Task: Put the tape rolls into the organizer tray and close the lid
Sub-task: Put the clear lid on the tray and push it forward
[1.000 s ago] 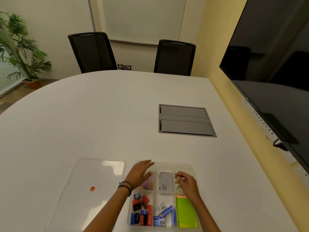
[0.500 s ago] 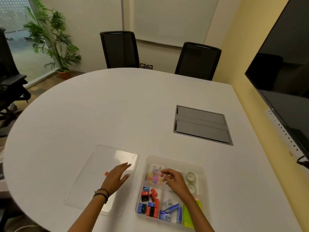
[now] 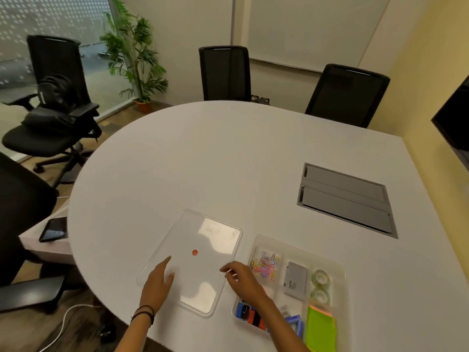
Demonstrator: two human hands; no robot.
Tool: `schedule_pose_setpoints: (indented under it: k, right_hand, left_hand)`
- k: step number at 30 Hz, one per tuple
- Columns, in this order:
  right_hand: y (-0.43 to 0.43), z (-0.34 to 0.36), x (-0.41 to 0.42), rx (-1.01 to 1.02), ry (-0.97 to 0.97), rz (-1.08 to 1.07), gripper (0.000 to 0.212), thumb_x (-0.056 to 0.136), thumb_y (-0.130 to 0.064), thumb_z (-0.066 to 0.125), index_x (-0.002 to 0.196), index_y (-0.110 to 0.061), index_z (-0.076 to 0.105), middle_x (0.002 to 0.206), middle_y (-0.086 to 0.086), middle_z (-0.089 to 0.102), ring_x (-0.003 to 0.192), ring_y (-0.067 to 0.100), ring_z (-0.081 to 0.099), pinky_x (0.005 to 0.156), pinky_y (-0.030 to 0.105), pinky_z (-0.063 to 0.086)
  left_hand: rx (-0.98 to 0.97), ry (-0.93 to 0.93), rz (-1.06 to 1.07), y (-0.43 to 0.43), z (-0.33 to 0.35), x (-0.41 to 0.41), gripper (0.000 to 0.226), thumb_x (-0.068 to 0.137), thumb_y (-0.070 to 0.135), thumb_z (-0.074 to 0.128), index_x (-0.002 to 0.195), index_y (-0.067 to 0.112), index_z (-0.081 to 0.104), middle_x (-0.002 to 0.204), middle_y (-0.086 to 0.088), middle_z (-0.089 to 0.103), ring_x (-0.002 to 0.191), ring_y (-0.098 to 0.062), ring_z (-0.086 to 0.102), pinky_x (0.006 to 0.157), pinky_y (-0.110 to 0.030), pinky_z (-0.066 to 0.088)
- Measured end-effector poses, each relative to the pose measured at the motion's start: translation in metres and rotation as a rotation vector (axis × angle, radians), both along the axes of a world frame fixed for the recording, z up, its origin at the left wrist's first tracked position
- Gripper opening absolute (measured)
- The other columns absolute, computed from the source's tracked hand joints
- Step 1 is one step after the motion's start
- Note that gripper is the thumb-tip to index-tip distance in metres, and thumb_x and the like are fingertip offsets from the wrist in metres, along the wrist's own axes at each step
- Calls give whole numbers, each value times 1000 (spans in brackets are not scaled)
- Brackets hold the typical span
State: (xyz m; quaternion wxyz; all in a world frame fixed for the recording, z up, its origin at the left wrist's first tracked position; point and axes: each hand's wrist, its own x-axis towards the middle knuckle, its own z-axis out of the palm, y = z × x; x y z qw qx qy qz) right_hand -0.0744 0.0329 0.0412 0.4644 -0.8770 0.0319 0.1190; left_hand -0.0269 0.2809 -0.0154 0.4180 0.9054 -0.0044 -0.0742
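Head view: two tape rolls [image 3: 321, 286] already down in the far right compartment of the tray [image 3: 340, 269], one behind the other, so first half judged done; closing not yet done, with clear lid [image 3: 193, 260] flat on the table [image 3: 215, 161] just left of the tray and apart from it. Left hand [image 3: 157, 284] resting on the lid's near left part, fingers spread loosely, gripping nothing. Right hand [image 3: 242, 276] over the lid's right edge, thumb and forefinger pinched close, fingers curled; cannot tell whether anything is caught between them or the edge is touched. Elsewhere in the tray: coloured paper clips [image 3: 265, 265], grey card box [image 3: 295, 280], green sticky notes [image 3: 321, 329], red and blue clips under the right forearm. Further out: grey cable hatch [image 3: 345, 199], black chairs [image 3: 224, 72], plant [image 3: 137, 57], phone [image 3: 54, 228] on a lower side surface. Nothing lying between lid and tray; only the right forearm crossing the tray's near left corner, likely needing to clear before the lid goes on
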Motion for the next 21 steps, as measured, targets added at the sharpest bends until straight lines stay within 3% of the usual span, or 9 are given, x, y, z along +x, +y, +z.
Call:
schedule_pose_setpoints:
  k: [6, 10, 14, 21]
  right_hand:
    - [23, -18, 2, -190, 150, 211, 27, 92, -15, 41, 116, -12, 54, 124, 11, 53, 111, 21, 50, 96, 29, 38]
    - [32, -26, -2, -366, 233, 359, 35, 93, -18, 41, 127, -11, 47, 143, 13, 35, 132, 26, 34, 108, 37, 31]
    - [36, -36, -8, -465, 221, 376, 37, 92, -17, 44, 129, -12, 47, 156, 12, 8, 142, 25, 16, 114, 38, 24]
    - [41, -42, -13, -567, 224, 450, 40, 93, -12, 40, 132, -15, 44, 155, 15, 5, 142, 28, 13, 116, 40, 21]
  left_hand:
    - [75, 17, 59, 22, -15, -12, 48, 91, 9, 54, 136, 9, 38, 141, -14, 41, 129, -30, 36, 107, -43, 31]
    - [110, 61, 75, 36, -19, -4, 50, 92, 12, 53, 138, 8, 34, 145, -14, 35, 134, -29, 28, 109, -41, 27]
    - [223, 151, 2, 57, -25, 8, 56, 94, 19, 50, 142, 8, 24, 150, -13, 24, 137, -27, 22, 111, -38, 22]
    - [239, 258, -120, 75, -27, 22, 59, 94, 21, 49, 144, 13, 20, 150, -10, 23, 135, -25, 26, 111, -37, 23]
